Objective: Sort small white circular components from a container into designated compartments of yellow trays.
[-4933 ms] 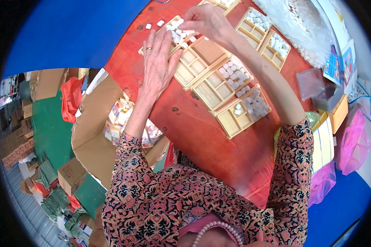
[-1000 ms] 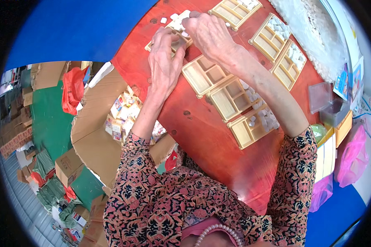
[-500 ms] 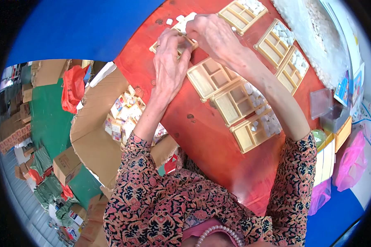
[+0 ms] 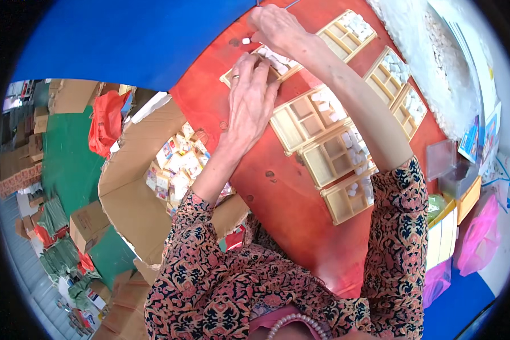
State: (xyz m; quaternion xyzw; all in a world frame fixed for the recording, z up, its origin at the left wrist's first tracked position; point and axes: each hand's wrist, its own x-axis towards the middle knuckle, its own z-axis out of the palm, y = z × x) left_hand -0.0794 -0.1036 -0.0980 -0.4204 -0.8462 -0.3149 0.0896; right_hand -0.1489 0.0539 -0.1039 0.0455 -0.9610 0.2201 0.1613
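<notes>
My left hand (image 4: 250, 102) rests on a light wooden tray (image 4: 225, 77) at the far edge of the red table, with its fingers curled over the near side. Small white blocks (image 4: 275, 59) fill the tray's right part, and my hand hides its middle. Beyond that tray, my right hand (image 4: 280, 28) is bent with its fingertips drawn together; what they hold, if anything, is hidden. A single white block (image 4: 246, 41) lies on the red cloth just below those fingers.
Three divided trays (image 4: 303, 122) with white blocks stand nearer me; more trays (image 4: 345, 37) line the far right. A clear bag of white pieces (image 4: 413, 39) lies along the right edge. An open cardboard box (image 4: 124, 181) of small printed packs stands left of the table (image 4: 260, 181).
My right hand has moved away from the tray, up toward the table's far edge, uncovering white blocks. My left hand stays at the tray. The whole view has shifted slightly.
</notes>
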